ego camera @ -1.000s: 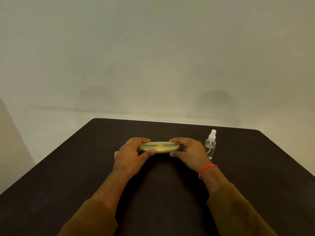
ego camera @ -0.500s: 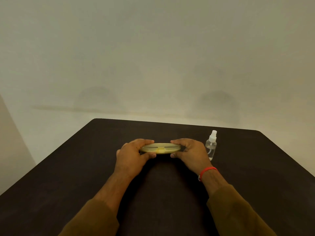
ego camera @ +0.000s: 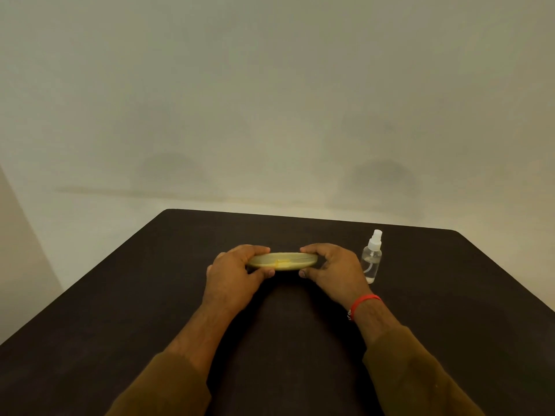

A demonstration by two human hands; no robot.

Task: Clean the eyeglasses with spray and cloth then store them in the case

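The left hand (ego camera: pixel 234 274) and right hand (ego camera: pixel 333 270) are each gripping one end of the closed yellow case (ego camera: pixel 282 261) at the centre of the dark table (ego camera: pixel 450 310); no eyeglasses or cloth are showing. The spray bottle (ego camera: pixel 371 259) is standing just beside the right hand, so a sideways wrist movement while opening the case is risking knocking it over.
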